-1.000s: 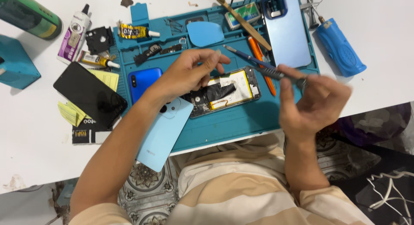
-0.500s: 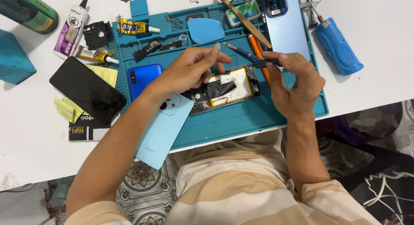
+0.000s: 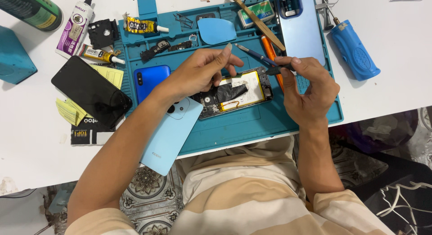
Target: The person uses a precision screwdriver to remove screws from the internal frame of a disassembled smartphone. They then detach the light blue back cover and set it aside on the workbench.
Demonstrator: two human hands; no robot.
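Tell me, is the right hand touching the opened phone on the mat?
Apart. The head view shows the right hand raised beside the opened phone, pinching a dark screwdriver, with teal mat visible between them.

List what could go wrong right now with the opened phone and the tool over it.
1. The right hand holds a thin screwdriver just above the opened phone; a slip could likely scratch its exposed parts.
2. The left hand hovers over the phone's black tape and may snag it.
3. The light blue back cover overhangs the table edge and could be knocked off by the left forearm.
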